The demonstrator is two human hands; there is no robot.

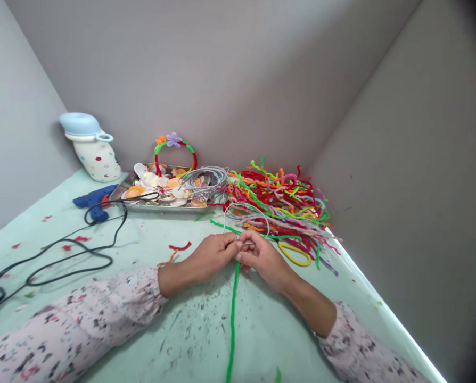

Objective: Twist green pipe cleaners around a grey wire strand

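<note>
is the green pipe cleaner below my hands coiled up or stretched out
Stretched out: the green pipe cleaner runs nearly straight to the picture's bottom edge.

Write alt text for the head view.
Left hand and right hand together hold a green pipe cleaner and grey wire loop over a mint table. Beyond lie a glue gun, a tray of seashells, coiled wire and piled pipe cleaners.

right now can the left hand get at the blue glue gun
Probably, if the left hand lets go of the green pipe cleaner: only loose scraps and black cord lie between it and the blue glue gun.
</note>
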